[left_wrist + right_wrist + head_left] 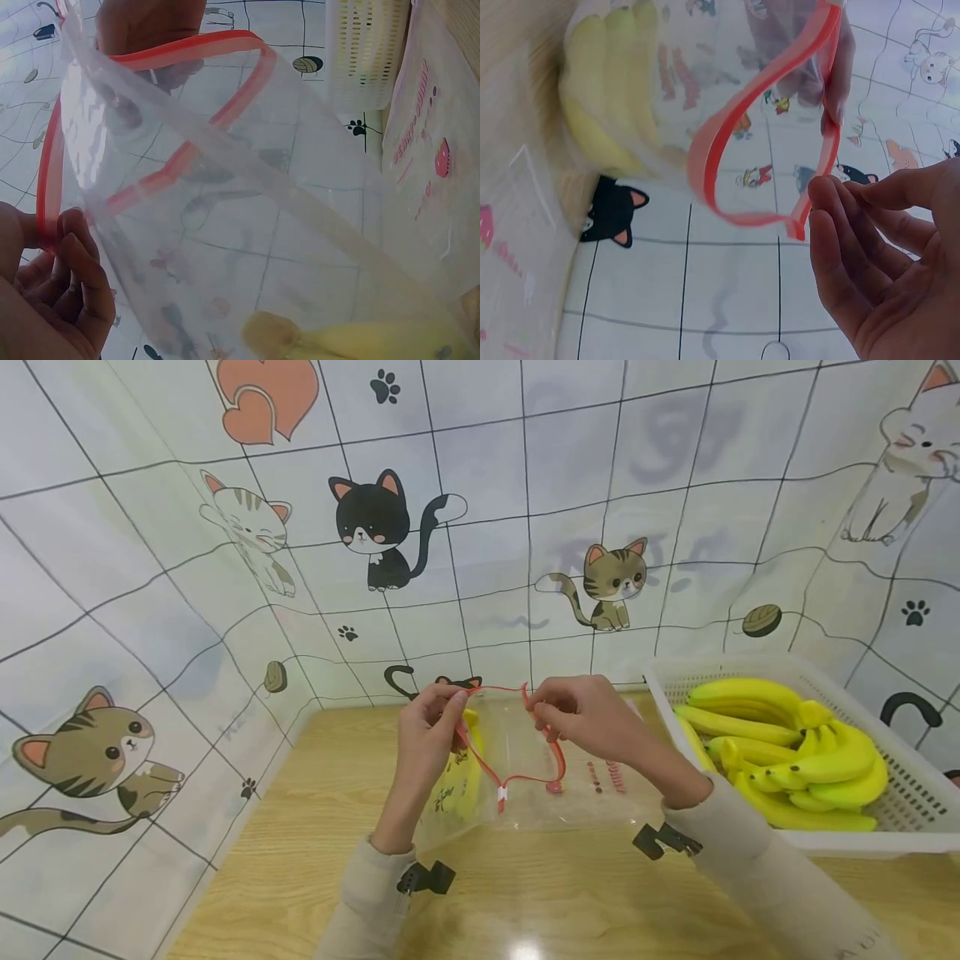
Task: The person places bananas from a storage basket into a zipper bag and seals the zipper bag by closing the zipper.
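A clear plastic zip bag [450, 814] stands with its red-edged mouth [492, 774] spread into a loop. My left hand [431, 727] pinches the left side of that red edge between thumb and fingers. On the opposite side my right hand [573, 714] pinches the red strip at its fingertips. A white slider [502, 793] sits at the near end of the strip. Yellow bananas [611, 90] show through the bag's wall, lying inside it toward the bottom. Small cartoon prints mark the plastic.
Flat on the wooden table [300, 860] lies another clear bag [615, 797] with pink printing. To the right, a white perforated basket [855, 843] holds several bananas [825, 768]. Cat-patterned sheeting [487, 568] rises behind and at both sides.
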{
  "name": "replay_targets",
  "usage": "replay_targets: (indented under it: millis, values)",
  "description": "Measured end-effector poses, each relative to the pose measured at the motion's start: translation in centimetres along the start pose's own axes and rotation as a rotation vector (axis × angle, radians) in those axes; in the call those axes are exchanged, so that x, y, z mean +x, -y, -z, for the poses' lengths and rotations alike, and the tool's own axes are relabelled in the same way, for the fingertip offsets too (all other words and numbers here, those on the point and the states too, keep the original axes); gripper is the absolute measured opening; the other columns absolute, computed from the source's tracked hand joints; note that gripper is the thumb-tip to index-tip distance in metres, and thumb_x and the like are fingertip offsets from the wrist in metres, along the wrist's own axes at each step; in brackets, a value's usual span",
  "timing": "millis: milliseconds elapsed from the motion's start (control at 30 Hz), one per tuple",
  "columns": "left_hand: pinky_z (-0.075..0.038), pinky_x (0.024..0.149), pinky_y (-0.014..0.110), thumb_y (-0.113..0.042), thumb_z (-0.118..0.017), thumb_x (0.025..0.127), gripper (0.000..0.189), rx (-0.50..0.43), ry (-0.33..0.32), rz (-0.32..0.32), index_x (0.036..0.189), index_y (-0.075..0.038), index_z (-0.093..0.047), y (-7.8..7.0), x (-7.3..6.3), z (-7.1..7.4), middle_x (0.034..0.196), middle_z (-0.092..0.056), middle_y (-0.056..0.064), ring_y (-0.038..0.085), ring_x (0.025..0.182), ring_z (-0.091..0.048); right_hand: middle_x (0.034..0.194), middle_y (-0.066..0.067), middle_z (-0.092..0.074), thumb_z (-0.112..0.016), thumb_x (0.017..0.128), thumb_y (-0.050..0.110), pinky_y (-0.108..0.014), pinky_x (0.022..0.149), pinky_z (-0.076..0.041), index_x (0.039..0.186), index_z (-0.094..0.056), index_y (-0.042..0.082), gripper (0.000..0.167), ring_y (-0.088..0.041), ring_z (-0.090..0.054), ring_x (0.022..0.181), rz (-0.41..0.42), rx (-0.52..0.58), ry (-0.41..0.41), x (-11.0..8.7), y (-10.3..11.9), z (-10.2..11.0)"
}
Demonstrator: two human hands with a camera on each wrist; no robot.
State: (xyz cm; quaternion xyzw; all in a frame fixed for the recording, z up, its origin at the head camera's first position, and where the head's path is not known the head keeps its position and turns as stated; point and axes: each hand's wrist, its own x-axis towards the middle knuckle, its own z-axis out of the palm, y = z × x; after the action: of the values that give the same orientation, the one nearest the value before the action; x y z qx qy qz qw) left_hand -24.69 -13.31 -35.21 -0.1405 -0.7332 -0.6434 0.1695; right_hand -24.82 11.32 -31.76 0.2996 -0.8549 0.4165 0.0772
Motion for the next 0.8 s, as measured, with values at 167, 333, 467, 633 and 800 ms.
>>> replay_targets:
  millis: [167,333,467,633,800]
  values:
    - [-0.05,0.048,0.023,-0.025,-0.064,0.103,0.016,0.008,0.006,0.014,0.108,-0.011,-0.07,-0.2,-0.1,-0.1,0.066,-0.059,0.002,0.015,0.05,-0.055,0.078,0.0,-0.073,-0.06,0.099,0.005,-0.027,0.059,-0.058,0.102,-0.074,0.008,0.015,-0.008,-0.069,0.062,-0.001,-0.054,0.003,-1.2,-1.2,1.4]
    - [-0.051,0.049,0.023,-0.024,-0.064,0.103,0.016,0.01,0.009,0.013,0.108,-0.01,-0.07,-0.3,-0.1,-0.1,0.067,-0.059,0.002,0.015,0.05,-0.056,0.079,0.001,-0.073,-0.061,0.101,0.007,-0.026,0.059,-0.056,0.105,-0.073,0.01,0.013,-0.008,-0.068,0.064,-0.074,-0.139,0.025,-2.6,-2.0,3.5]
    - [-0.051,0.049,0.023,-0.024,-0.065,0.103,0.016,0.009,0.006,0.021,0.108,-0.01,-0.07,-0.3,-0.1,0.0,0.066,-0.059,0.001,0.015,0.05,-0.056,0.081,0.001,-0.074,-0.06,0.101,0.009,-0.025,0.06,-0.056,0.108,-0.074,0.008,0.015,-0.007,-0.068,0.063,-0.114,-0.219,0.028,-3.4,-2.6,5.7]
    - [-0.05,0.048,0.023,-0.022,-0.065,0.103,0.017,0.013,-0.003,0.025,0.108,-0.008,-0.07,-0.3,-0.1,0.2,0.064,-0.059,0.001,0.015,0.049,-0.054,0.082,-0.001,-0.075,-0.058,0.103,0.012,-0.026,0.06,-0.057,0.111,-0.073,0.005,0.018,-0.012,-0.069,0.064,-0.207,-0.303,0.025,-3.4,-4.3,9.6]
    - [-0.05,0.049,0.024,-0.023,-0.065,0.103,0.017,0.018,-0.004,0.029,0.109,-0.008,-0.071,-0.4,-0.1,0.4,0.065,-0.059,0.003,0.015,0.05,-0.055,0.087,-0.008,-0.076,-0.055,0.105,0.016,-0.028,0.059,-0.059,0.117,-0.07,-0.001,0.026,-0.014,-0.071,0.065,-0.272,-0.413,0.057,-3.2,-7.6,14.2]
